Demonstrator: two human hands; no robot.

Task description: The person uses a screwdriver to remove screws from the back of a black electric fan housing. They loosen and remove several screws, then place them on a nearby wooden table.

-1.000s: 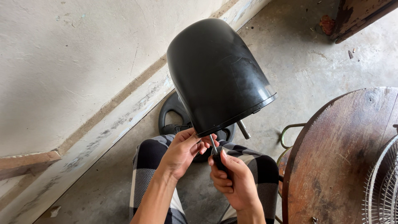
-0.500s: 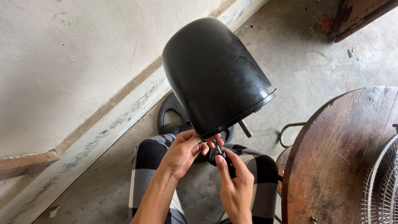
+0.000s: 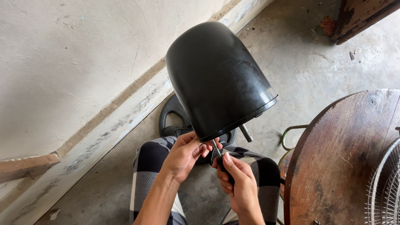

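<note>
A large black dome-shaped plastic housing (image 3: 216, 79) is tilted up in front of me, its open rim facing down toward my lap. My left hand (image 3: 185, 155) grips the housing's lower rim from beneath. My right hand (image 3: 237, 183) is closed around a screwdriver (image 3: 217, 151) with a dark handle, whose thin metal shaft points up into the rim right next to my left fingers. A short metal shaft (image 3: 246, 133) sticks out under the housing's right side.
A round dark wooden table (image 3: 346, 162) stands at the right with a wire fan grille (image 3: 385, 187) on it. A black round base (image 3: 177, 114) lies on the concrete floor behind the housing. My legs in checked trousers (image 3: 150, 175) are below. A plastered wall runs along the left.
My right hand has shifted slightly and brought the screwdriver tip up closer to the rim. The housing has tilted a little; my left hand keeps its hold.
</note>
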